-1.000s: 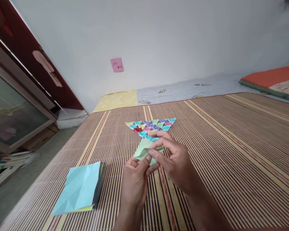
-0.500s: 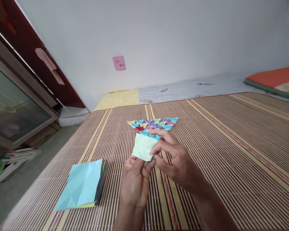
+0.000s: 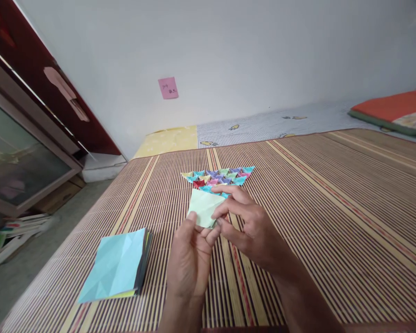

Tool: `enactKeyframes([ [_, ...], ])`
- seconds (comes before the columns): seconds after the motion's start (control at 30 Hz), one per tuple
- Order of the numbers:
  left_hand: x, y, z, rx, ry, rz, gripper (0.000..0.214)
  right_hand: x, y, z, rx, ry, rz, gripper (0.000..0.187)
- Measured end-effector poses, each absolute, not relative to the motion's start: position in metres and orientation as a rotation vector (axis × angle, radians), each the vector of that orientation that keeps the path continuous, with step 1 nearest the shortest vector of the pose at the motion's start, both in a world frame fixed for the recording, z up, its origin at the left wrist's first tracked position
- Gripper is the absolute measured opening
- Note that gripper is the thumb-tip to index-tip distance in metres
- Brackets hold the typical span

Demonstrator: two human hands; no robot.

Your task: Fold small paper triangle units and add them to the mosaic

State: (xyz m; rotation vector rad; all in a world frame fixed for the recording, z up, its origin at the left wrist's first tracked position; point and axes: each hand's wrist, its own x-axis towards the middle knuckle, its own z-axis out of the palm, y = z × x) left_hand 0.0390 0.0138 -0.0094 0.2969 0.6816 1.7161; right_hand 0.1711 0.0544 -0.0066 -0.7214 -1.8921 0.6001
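A small pale green sheet of paper [image 3: 204,206], creased and roughly square, is held up between both hands above the mat. My left hand [image 3: 191,249] grips its lower left part, thumb on top and fingers beneath. On the right side, my right hand [image 3: 244,219] pinches the lower right corner between thumb and fingers. Just beyond the paper lie several small folded paper pieces [image 3: 223,175] in many colours, set in rows that form a downward triangle. Part of that group is hidden behind the paper and my right fingers.
A stack of paper sheets [image 3: 114,266], light blue on top, lies to the left on the striped bamboo mat [image 3: 305,222]. Against the wall are a patterned cloth [image 3: 249,128] and an orange folded cloth [image 3: 395,108]. A pink note [image 3: 168,88] is stuck on the wall.
My left thumb has moved up onto the front of the paper at its left edge. The right hand keeps its pinch. The whole view has shifted slightly.
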Motion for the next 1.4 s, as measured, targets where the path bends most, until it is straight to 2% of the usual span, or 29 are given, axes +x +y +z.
enactKeyframes([
  [0.13, 0.039, 0.016, -0.014, 0.336, 0.778, 1.677, 0.020, 0.170, 0.055, -0.007, -0.725, -1.925, 0.600, 0.014],
  [0.33, 0.038, 0.019, -0.016, 0.375, 0.806, 1.698, 0.019, 0.171, 0.054, -0.006, -0.692, -1.901, 0.639, 0.016],
  [0.53, 0.040, 0.018, -0.016, 0.424, 0.856, 1.723, 0.030, 0.172, 0.058, -0.009, -0.776, -1.548, 0.865, 0.010],
  [0.8, 0.042, 0.018, -0.028, 0.639, 0.873, 1.771, 0.030, 0.164, 0.060, -0.012, -0.634, -1.502, 1.170, 0.013],
  [1.03, 0.040, 0.013, -0.032, 0.795, 1.027, 1.771, 0.042, 0.163, 0.056, -0.011, -0.610, -1.426, 1.307, 0.013],
  [1.4, 0.041, 0.012, -0.033, 0.855, 1.121, 1.768, 0.054, 0.170, 0.062, -0.010, -0.639, -1.536, 1.210, 0.018],
])
